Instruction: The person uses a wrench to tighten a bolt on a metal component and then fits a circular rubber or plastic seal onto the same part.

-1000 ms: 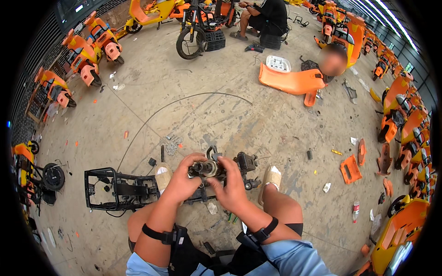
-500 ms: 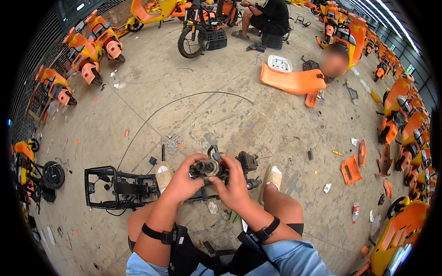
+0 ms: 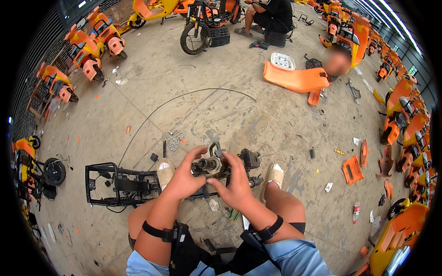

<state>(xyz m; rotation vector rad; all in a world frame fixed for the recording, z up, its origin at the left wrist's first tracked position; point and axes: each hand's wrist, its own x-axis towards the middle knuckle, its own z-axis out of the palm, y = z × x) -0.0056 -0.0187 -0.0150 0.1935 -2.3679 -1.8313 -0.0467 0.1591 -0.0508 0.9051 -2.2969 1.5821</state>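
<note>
A dark vehicle frame [image 3: 133, 186] lies across the floor in front of me, with its upright metal head tube [image 3: 210, 164] between my hands. A shiny ring sits round the tube. My left hand [image 3: 185, 178] is at the tube's left, index finger stretched out and thumb apart, with a gap to the tube. On the other side my right hand [image 3: 235, 180] curves about the ring, fingers and thumb spread apart. Whether its fingertips touch the metal I cannot tell. Behind the tube rises a bent black bracket [image 3: 214, 148].
My shoes [image 3: 275, 177] stand on both sides of the tube. A chain [image 3: 176, 141] and a long thin cable [image 3: 184, 94] lie ahead. Orange body panels [image 3: 294, 79] lie farther right, near a crouching person [image 3: 271, 18]. Scooters [image 3: 87, 60] line both sides.
My fingers and thumbs have opened away from the ring, the left hand most clearly. More of the tube shows. The view has shifted slightly.
</note>
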